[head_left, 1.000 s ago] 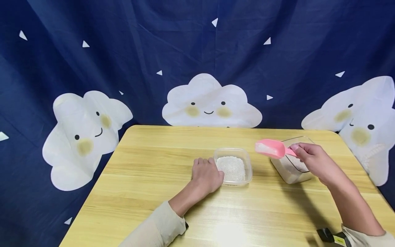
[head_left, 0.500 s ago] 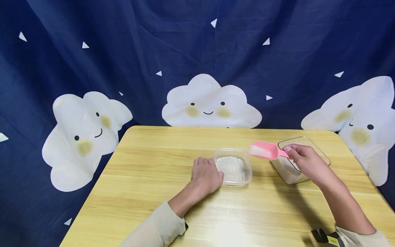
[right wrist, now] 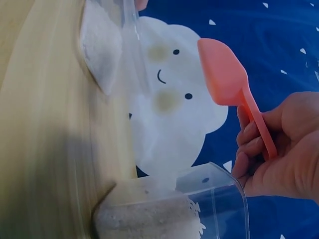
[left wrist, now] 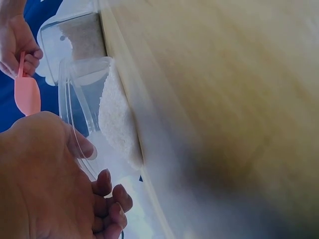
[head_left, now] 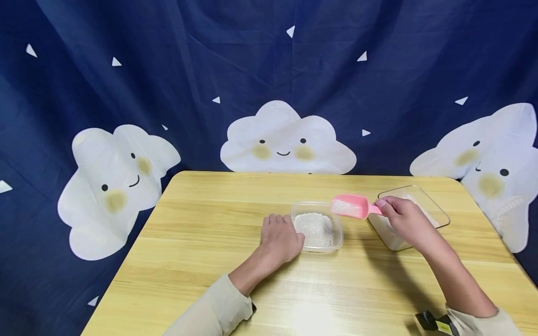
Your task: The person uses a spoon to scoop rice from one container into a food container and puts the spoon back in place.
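Observation:
My left hand (head_left: 280, 237) holds the left side of a small clear plastic container (head_left: 338, 233), with the thumb at its near corner and the fingers along the side. White rice (head_left: 315, 229) covers the bottom of it. My right hand (head_left: 405, 218) grips the handle of a pink scoop (head_left: 357, 201) that carries some rice. The scoop's tip is raised at the small container's right rim. Below my right hand stands a taller clear bin (head_left: 392, 235) with rice inside, partly hidden by the hand. In the right wrist view, the fingers wrap round the scoop's handle (right wrist: 261, 130).
Both containers stand on a light wooden table (head_left: 201, 224), the bin to the right of the small container. A dark blue curtain (head_left: 252, 56) with white clouds hangs behind the table's far edge.
My right hand has moved left with the scoop of rice, from over the bin to the small container's right rim. My left hand has stayed in place.

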`<move>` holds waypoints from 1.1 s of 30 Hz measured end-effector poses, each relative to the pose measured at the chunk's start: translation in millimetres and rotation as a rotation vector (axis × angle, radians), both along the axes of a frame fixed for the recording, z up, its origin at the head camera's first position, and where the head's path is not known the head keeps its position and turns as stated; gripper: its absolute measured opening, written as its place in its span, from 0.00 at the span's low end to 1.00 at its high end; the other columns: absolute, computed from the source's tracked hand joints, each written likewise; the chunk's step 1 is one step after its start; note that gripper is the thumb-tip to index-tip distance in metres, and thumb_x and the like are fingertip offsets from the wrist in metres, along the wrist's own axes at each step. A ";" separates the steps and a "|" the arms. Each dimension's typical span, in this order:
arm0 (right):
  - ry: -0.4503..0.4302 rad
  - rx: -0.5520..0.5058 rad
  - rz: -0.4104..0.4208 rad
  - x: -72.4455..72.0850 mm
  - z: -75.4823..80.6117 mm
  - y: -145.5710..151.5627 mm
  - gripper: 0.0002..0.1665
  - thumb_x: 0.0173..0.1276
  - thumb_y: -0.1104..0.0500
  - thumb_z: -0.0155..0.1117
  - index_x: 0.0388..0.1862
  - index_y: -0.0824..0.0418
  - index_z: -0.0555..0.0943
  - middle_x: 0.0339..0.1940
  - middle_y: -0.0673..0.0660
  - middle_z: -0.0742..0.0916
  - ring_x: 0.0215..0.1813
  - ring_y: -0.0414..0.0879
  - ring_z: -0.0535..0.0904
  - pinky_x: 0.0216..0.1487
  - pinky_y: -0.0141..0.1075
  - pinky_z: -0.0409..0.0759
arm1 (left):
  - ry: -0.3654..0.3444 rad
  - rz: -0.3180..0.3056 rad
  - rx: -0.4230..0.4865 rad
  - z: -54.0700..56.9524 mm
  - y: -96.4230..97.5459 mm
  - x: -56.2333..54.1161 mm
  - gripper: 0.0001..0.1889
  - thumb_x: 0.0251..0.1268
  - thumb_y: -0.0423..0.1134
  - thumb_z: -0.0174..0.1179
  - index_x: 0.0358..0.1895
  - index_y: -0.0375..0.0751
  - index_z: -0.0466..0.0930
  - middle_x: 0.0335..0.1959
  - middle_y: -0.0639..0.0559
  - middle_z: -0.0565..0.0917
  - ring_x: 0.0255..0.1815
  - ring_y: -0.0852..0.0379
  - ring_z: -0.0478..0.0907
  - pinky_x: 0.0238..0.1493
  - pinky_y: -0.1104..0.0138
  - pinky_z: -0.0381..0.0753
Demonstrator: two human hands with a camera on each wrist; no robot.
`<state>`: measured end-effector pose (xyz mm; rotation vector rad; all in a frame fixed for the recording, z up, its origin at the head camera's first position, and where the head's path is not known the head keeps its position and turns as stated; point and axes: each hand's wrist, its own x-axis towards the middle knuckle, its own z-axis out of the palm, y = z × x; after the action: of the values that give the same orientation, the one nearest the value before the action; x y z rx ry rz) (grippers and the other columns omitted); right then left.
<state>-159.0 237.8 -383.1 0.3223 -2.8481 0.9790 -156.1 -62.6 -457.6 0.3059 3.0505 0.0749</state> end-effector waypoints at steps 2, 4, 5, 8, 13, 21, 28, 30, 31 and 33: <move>0.013 0.009 0.002 0.0 -0.6 -2.6 0.20 0.84 0.55 0.50 0.40 0.65 0.85 0.26 0.52 0.79 0.32 0.41 0.71 0.35 0.33 0.69 | 0.001 0.001 0.006 -0.3 -0.3 0.1 0.19 0.69 0.52 0.44 0.38 0.37 0.71 0.31 0.47 0.71 0.37 0.48 0.65 0.48 0.58 0.65; 0.033 0.022 0.001 0.1 -1.5 -4.7 0.19 0.83 0.56 0.51 0.38 0.64 0.84 0.24 0.51 0.77 0.31 0.43 0.71 0.34 0.34 0.69 | 0.004 0.001 0.009 -0.5 -0.4 0.2 0.19 0.69 0.52 0.44 0.38 0.37 0.71 0.31 0.47 0.72 0.37 0.48 0.66 0.48 0.58 0.65; 0.045 0.031 0.000 0.2 -2.1 -5.5 0.18 0.83 0.56 0.51 0.37 0.64 0.84 0.23 0.51 0.77 0.30 0.43 0.71 0.34 0.35 0.68 | 0.005 0.001 0.009 -0.8 -0.3 0.0 0.19 0.69 0.52 0.44 0.38 0.37 0.71 0.31 0.47 0.72 0.37 0.48 0.66 0.48 0.58 0.65; 0.073 0.057 -0.001 0.3 -3.8 -7.9 0.18 0.83 0.57 0.52 0.34 0.62 0.82 0.22 0.50 0.76 0.31 0.46 0.71 0.35 0.37 0.69 | 0.012 0.000 -0.003 -1.1 -0.2 -0.7 0.20 0.70 0.52 0.44 0.39 0.37 0.72 0.32 0.47 0.74 0.38 0.48 0.67 0.49 0.58 0.66; 0.089 0.084 0.000 1.3 -6.2 -12.8 0.17 0.82 0.58 0.52 0.33 0.61 0.81 0.23 0.52 0.77 0.32 0.49 0.73 0.38 0.43 0.72 | 0.015 0.003 -0.016 -0.9 0.2 -1.1 0.21 0.70 0.53 0.44 0.40 0.36 0.73 0.34 0.46 0.76 0.40 0.47 0.69 0.50 0.57 0.67; 0.136 0.097 -0.009 6.1 -9.2 -23.3 0.14 0.80 0.61 0.55 0.40 0.67 0.85 0.35 0.61 0.87 0.41 0.60 0.85 0.50 0.60 0.80 | 0.013 0.001 -0.013 -1.3 -0.2 -1.1 0.21 0.70 0.53 0.44 0.40 0.36 0.73 0.33 0.46 0.75 0.39 0.47 0.69 0.50 0.57 0.67; 0.157 0.112 -0.010 10.6 -10.1 -31.6 0.14 0.80 0.61 0.55 0.41 0.68 0.85 0.38 0.64 0.88 0.46 0.64 0.86 0.53 0.61 0.80 | 0.014 0.003 0.002 -0.9 -0.2 -0.9 0.21 0.70 0.53 0.44 0.41 0.35 0.73 0.33 0.45 0.75 0.40 0.47 0.69 0.50 0.57 0.67; 0.171 0.117 -0.012 12.0 -11.2 -34.2 0.13 0.80 0.62 0.56 0.40 0.68 0.85 0.38 0.64 0.88 0.45 0.63 0.86 0.53 0.61 0.80 | 0.010 0.007 0.010 -0.7 -0.1 -0.6 0.21 0.70 0.53 0.45 0.42 0.35 0.73 0.34 0.45 0.76 0.40 0.47 0.69 0.51 0.57 0.67; 0.183 0.121 -0.013 12.7 -12.0 -35.6 0.13 0.79 0.62 0.56 0.40 0.68 0.85 0.37 0.64 0.88 0.45 0.63 0.86 0.53 0.61 0.80 | 0.008 0.007 0.011 -0.3 0.0 -0.4 0.21 0.70 0.53 0.44 0.42 0.35 0.73 0.34 0.45 0.76 0.40 0.47 0.69 0.51 0.57 0.67; 0.224 0.128 -0.011 13.8 -14.7 -38.4 0.12 0.78 0.64 0.58 0.38 0.68 0.85 0.35 0.63 0.87 0.44 0.62 0.85 0.54 0.61 0.80 | 0.007 0.007 0.010 -0.1 0.0 -0.1 0.21 0.70 0.53 0.44 0.42 0.35 0.73 0.34 0.45 0.75 0.40 0.47 0.69 0.51 0.57 0.67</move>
<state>-145.2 199.4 -397.8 0.3998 -2.7090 0.7106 -156.2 -62.6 -457.7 0.2975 3.0591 0.0903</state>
